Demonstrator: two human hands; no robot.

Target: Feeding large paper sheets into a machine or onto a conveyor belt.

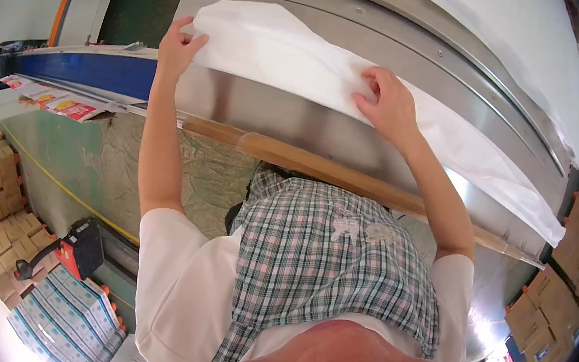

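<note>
Touching white cloth [278, 50], left hand [178, 48] and right hand [394, 108] curl — gripping or not, unclear — red-yellow printed papers [67, 104] lie left.

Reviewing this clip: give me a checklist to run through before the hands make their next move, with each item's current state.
1. Left hand at the white sheet's left end: ok.
2. Right hand at the sheet, farther along its length: ok.
3. Both grips firm: cannot tell; the fingertips' hold is unclear.
4. Sheet smooth: not ok; it is creased, notably toward its right end.
5. Sheet clear of the blue belt: ok; it stops to the belt's right.
</note>
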